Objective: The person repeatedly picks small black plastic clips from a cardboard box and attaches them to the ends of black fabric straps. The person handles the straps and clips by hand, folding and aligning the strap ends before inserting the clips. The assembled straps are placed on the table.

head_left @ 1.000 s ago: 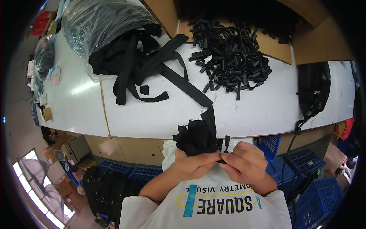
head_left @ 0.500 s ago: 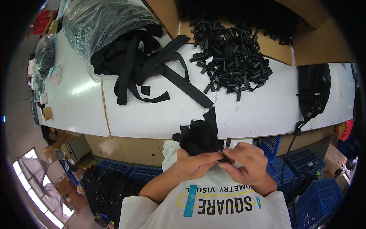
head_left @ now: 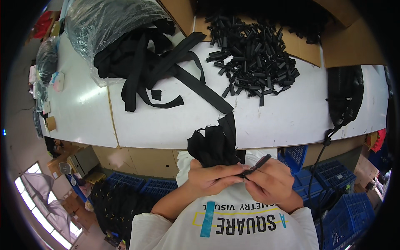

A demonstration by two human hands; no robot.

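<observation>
Just in front of the table edge, my left hand [head_left: 211, 179] is closed round a bunch of black fabric strips [head_left: 212, 146]. The bunch fans up over the table, and one end reaches the long flat strip. Close beside it, my right hand [head_left: 273, 179] is pinched on a small black stick-shaped pull [head_left: 262, 161], which slants up to the right. Fingertips of both hands meet where the pull joins the strip end; the exact join is hidden. A heap of similar black pulls [head_left: 254, 66] lies on the table beyond, spilling from a cardboard box [head_left: 306, 54].
Black strips [head_left: 135, 75] spill from a clear plastic bag [head_left: 104, 25] at the far left of the white table [head_left: 158, 129]. A black mesh pouch with a cord [head_left: 345, 96] lies at the right. Blue crates [head_left: 348, 221] stand below the table.
The pull has tipped from nearly upright to slanting right, and more of it shows. The bunch of strips has shifted slightly left; my hands stay close together.
</observation>
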